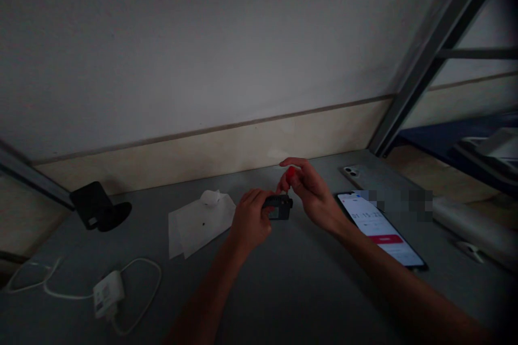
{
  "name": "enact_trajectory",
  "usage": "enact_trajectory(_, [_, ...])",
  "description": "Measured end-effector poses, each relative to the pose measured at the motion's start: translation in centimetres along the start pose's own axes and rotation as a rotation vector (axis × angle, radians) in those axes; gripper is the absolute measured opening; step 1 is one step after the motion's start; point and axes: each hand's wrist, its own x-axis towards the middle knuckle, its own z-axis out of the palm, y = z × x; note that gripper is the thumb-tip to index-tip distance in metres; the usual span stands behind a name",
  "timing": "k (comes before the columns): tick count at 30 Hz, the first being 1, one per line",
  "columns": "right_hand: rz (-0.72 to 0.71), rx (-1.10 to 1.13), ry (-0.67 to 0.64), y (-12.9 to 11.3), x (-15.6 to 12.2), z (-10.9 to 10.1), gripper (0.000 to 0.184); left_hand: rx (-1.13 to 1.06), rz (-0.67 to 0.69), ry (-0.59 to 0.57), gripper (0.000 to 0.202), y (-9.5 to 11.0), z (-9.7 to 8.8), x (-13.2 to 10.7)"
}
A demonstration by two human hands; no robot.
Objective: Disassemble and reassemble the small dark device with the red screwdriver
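Note:
My left hand point(253, 218) is closed around a small black box-shaped device point(280, 210) with a label on its side. It holds the device just above the grey table. In my right hand point(309, 188) is a small red-handled screwdriver point(290, 173), pinched between thumb and fingers, with the index finger stretched out past it. The thin shaft points down at the top right part of the device. Whether the tip sits in a screw is too small to tell.
White paper sheets point(194, 232) with a small dark speck and a white rounded object point(210, 198) lie left. Farther left are a black stand point(95, 207) and a white adapter point(108, 294) with cable. A lit phone point(382, 232) lies right, before another phone point(356, 173). A wall rises behind.

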Motion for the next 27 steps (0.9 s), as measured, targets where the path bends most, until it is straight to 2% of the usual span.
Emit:
enact_trajectory(3, [-0.019, -0.126, 0.002, -0.1, -0.2, -0.1, 0.022, 0.010, 0.005, -0.003, 0.032, 0.1, 0.0, 0.0])
enact_trajectory(6, [-0.099, -0.243, 0.077, -0.3, -0.2, 0.0, 0.017, 0.017, 0.015, -0.002, 0.030, 0.0, 0.1, -0.1])
enact_trajectory(10, [-0.104, -0.256, 0.142, -0.6, -0.1, 0.2, 0.015, 0.040, 0.021, 0.001, 0.030, 0.0, 0.2, -0.1])
enact_trajectory(13, [-0.060, -0.249, 0.117, -1.0, -0.2, 0.1, 0.015, 0.060, 0.030, -0.005, 0.028, 0.1, 0.1, -0.2])
enact_trajectory(19, [-0.062, -0.249, 0.049, -1.6, -0.2, -0.5, 0.017, 0.158, 0.067, -0.031, 0.030, 0.8, -0.4, -0.4])
enact_trajectory(23, [-0.092, -0.280, 0.016, -1.6, -0.2, -0.4, 0.018, 0.225, 0.099, 0.044, 0.027, 1.9, -0.1, -0.4])
enact_trajectory(27, [-0.198, -0.375, 0.089, -1.8, 0.1, 0.0, 0.015, 0.192, 0.105, 0.105, 0.019, 2.8, 0.6, -0.2])
